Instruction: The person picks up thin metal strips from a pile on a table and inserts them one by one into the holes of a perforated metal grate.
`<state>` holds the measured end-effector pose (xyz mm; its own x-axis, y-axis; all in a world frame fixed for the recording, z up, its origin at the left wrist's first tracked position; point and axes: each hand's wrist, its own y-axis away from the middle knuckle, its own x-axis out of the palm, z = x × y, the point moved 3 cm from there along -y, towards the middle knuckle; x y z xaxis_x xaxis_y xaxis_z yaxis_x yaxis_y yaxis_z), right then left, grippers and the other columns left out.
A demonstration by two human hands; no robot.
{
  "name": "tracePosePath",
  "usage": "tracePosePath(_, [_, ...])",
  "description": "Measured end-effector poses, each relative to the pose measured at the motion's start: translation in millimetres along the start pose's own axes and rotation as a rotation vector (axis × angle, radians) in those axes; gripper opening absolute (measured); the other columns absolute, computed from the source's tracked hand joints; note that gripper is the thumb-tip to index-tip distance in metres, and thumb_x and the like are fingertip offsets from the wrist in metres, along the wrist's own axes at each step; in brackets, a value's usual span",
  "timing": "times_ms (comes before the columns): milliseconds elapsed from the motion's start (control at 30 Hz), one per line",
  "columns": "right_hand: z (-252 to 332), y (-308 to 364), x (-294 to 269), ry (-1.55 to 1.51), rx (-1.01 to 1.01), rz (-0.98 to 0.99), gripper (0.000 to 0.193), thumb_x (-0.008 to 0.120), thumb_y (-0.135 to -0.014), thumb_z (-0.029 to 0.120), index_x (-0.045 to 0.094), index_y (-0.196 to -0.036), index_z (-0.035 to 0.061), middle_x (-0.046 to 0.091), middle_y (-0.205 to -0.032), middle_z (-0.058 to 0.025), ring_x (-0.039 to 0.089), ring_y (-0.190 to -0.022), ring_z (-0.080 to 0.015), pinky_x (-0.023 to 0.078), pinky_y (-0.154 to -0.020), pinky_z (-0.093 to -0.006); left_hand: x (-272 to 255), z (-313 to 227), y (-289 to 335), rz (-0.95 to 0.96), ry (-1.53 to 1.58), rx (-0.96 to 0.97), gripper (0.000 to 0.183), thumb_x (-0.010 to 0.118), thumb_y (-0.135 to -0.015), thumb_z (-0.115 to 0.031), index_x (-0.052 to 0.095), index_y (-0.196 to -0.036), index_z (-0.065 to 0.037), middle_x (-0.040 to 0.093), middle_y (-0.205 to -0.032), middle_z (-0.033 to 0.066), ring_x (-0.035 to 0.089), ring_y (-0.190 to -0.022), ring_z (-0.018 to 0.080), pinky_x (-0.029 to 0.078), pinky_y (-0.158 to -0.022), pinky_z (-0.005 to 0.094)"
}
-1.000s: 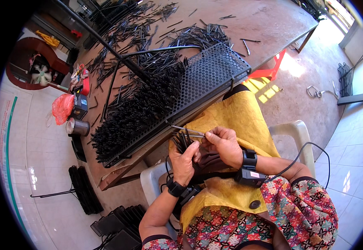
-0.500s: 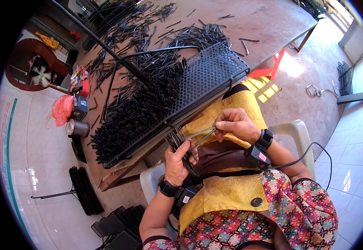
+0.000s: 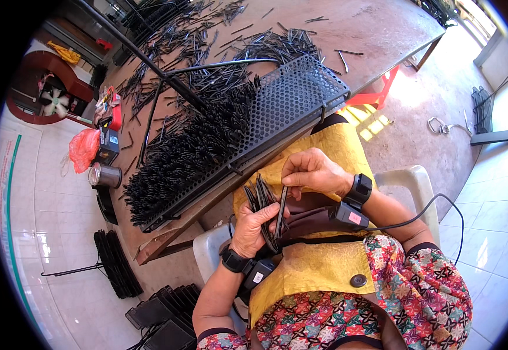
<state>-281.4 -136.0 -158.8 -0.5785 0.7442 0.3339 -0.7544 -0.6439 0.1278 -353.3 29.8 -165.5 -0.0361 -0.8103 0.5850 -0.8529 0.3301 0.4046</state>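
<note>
My left hand grips a fanned bundle of thin black rods over my lap, above a yellow apron. My right hand pinches the top of one black rod that hangs down beside the bundle. Just beyond my hands a black perforated tray lies on the table edge. Its left half is packed with upright black rods; its right half shows bare holes.
Loose black rods litter the brown table. A metal can, a red bag and a small box sit at the table's left end. Stacked black trays lie on the tiled floor. I sit on a white plastic chair.
My right hand has come back from the tray edge toward the bundle and now holds a single rod upright beside it. The left hand kept its grip on the bundle.
</note>
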Motion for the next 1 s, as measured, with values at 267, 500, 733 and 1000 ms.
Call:
tracePosePath(267, [-11.3,8.7,23.4,-0.229,-0.001,-0.197,0.025,0.063,-0.079,-0.003,0.051,-0.101,-0.0054,0.061,-0.073,-0.0092,0.062,-0.061,-0.0145,0.051,-0.057,-0.0237,-2.6,-1.4,-2.6,-0.104,-0.049,0.089,0.01,0.062,-0.082,-0.004,0.059,-0.091,-0.001,0.061,-0.072,0.0075,0.049,-0.048,0.0091,0.043,-0.045,0.0223])
tracePosePath(500, [-18.3,7.6,28.1,-0.11,0.001,-0.24,0.032,0.06,-0.08,-0.005,0.048,-0.108,-0.0089,0.061,-0.074,-0.0096,0.062,-0.063,-0.0141,0.051,-0.055,-0.0245,-5.0,1.1,-3.5,-0.18,-0.127,0.12,0.009,0.065,-0.08,-0.002,0.06,-0.088,-0.002,0.056,-0.064,0.0014,0.049,-0.049,0.0079,0.041,-0.044,0.0213])
tracePosePath(733, [-2.7,11.1,20.1,0.023,-0.038,-0.425,0.028,0.059,-0.08,-0.006,0.05,-0.107,-0.0083,0.062,-0.074,-0.0099,0.062,-0.064,-0.0142,0.052,-0.056,-0.0247,-14.4,0.8,-3.0,-0.355,-0.174,0.241,0.012,0.068,-0.077,-0.002,0.06,-0.087,-0.003,0.058,-0.066,0.0019,0.049,-0.048,0.008,0.04,-0.045,0.0203])
tracePosePath(1000, [47.6,-30.9,4.5,0.405,-0.674,-0.633,0.018,0.059,-0.082,-0.002,0.054,-0.099,-0.0025,0.063,-0.072,-0.0091,0.063,-0.062,-0.0115,0.05,-0.055,-0.0227,-15.6,-6.5,-0.9,-0.389,-0.099,0.304,0.016,0.069,-0.076,0.001,0.06,-0.089,0.0,0.062,-0.07,0.0068,0.051,-0.049,0.0102,0.041,-0.045,0.0224])
